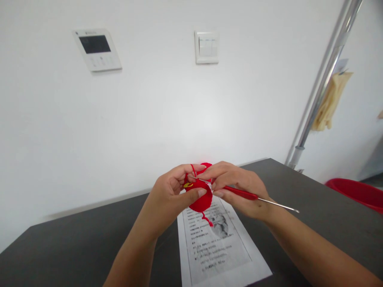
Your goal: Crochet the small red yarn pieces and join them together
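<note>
Soft light is brightening the wall (149, 107), glare is pooling mid-wall, and the paper's (221, 255) print is blurring.

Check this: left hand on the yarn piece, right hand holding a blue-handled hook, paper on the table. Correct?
Not quite: the head view shows a red-handled hook, not a blue one. The right hand holds it, the left hand the yarn piece; the paper is on the table.

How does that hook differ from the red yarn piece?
The hook is slim and straight; the yarn piece is broad and rounded. The hook has shiny, metallic ends; the yarn piece looks matte. The right hand holds the hook; the left hand, the yarn piece. Both show red.
</note>
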Available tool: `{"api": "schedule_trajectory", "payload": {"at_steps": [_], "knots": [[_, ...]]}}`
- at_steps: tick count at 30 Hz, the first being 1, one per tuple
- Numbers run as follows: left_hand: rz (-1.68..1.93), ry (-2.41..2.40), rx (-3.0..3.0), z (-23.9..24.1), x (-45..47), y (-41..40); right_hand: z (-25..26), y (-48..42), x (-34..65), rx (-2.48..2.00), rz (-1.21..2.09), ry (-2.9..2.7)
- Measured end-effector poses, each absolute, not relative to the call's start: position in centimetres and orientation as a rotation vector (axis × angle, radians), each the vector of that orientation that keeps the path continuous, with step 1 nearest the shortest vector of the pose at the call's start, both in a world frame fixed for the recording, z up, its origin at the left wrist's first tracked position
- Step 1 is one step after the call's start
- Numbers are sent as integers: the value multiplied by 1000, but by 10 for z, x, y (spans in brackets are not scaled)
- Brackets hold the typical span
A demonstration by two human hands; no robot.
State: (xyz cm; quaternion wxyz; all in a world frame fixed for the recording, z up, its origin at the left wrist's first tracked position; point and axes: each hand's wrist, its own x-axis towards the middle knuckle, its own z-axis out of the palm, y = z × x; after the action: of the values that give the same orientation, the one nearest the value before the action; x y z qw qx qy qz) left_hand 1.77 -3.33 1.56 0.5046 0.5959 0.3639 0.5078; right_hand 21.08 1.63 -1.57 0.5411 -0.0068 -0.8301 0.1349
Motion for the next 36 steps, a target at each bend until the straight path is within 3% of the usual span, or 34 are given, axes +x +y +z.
{"api": "schedule_trajectory", "payload": {"at_steps": [6, 22, 27, 36], "knots": [[1281, 893, 1458, 14, 13, -33, -20, 16, 213, -70, 641, -1871], [1343, 1044, 1500, 16, 13, -35, -20, 23, 220, 10, 1056, -1713], [1304, 1084, 1564, 15, 15, -35, -16, 24, 230, -15, 1020, -1836], [1359, 1184, 1685, 12, 18, -36, -6, 18, 237, -121, 672, -2060]]}}
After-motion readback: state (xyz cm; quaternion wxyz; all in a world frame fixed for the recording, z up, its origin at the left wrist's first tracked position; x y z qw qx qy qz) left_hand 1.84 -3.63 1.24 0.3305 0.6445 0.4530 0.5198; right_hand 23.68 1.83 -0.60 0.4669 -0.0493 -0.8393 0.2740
